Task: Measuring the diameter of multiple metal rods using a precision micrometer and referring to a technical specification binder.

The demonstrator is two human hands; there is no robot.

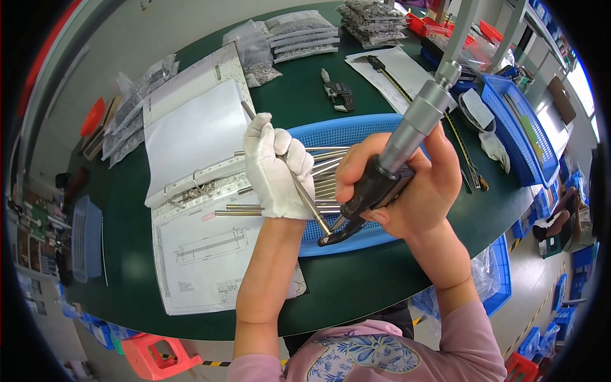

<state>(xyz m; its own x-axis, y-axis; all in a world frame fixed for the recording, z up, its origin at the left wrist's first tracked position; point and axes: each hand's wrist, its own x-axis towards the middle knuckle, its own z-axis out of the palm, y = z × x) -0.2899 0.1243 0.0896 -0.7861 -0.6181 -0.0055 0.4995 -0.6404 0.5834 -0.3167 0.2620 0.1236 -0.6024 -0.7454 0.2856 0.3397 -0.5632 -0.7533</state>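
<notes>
My left hand [270,172], in a white glove, is closed around a thin metal rod [310,202] that slants down toward me. My bare right hand [425,198] grips a micrometer [407,124] with a silver barrel and a black frame. The rod's lower end sits at the micrometer's jaws; whether they touch it I cannot tell. Beneath both hands lies a blue perforated basket [344,247] with several similar metal rods [326,186] in it, some sticking out past its left side.
Left of the basket, an open ring binder [191,149] shows a drawing sheet [210,261]. A second micrometer [337,92] and a caliper [389,77] on paper lie farther back. Bagged small parts [302,38] line the far edge. Another blue basket [519,127] stands at right.
</notes>
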